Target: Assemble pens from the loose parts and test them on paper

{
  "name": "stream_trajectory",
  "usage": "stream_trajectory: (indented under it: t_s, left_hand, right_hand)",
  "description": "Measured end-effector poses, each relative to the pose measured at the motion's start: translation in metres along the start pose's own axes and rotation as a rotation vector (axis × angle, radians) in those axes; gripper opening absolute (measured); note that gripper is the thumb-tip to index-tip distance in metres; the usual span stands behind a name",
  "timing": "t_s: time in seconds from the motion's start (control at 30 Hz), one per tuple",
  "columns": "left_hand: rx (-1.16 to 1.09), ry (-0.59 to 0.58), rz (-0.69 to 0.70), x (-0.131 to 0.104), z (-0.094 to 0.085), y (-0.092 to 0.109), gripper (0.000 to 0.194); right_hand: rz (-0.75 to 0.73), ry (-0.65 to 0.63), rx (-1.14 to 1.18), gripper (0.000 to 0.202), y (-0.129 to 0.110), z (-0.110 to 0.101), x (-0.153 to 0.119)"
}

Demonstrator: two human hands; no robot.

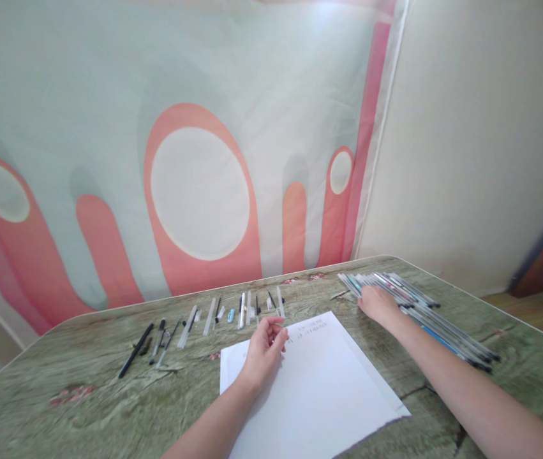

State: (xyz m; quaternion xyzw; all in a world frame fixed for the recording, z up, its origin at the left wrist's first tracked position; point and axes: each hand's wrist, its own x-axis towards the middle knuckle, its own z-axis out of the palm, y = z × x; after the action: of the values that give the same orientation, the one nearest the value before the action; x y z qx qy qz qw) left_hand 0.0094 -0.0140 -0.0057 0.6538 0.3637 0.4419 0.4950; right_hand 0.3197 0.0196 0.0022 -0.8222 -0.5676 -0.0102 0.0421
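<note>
A white sheet of paper [319,389] with faint writing near its top lies on the table. My left hand [267,347] rests over the paper's upper left part, its fingers curled; whether anything is between them is too small to tell. My right hand [377,302] reaches to the left end of a pile of pens or refills [409,290], fingertips down and hidden behind the hand. More clear pens with dark tips [462,335] lie beside my right forearm.
The wood-patterned table [99,408] holds a row of separated pen parts, among them a black pen [136,350], clear tubes [208,317] and a small blue piece [231,315]. A patterned curtain [281,83] hangs behind the table.
</note>
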Motion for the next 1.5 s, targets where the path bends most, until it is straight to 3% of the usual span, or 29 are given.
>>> stream_trajectory:
  t_s: [0.47, 1.5]
  left_hand:
    - [-0.013, 0.008, -0.039, 0.000, 0.001, 0.005, 0.031]
    - [0.023, -0.003, 0.012, -0.001, -0.001, -0.002, 0.028]
  right_hand:
    - [-0.021, 0.071, -0.005, 0.030, -0.013, 0.005, -0.009]
    - [-0.008, 0.113, -0.067, 0.027, -0.009, 0.009, -0.007]
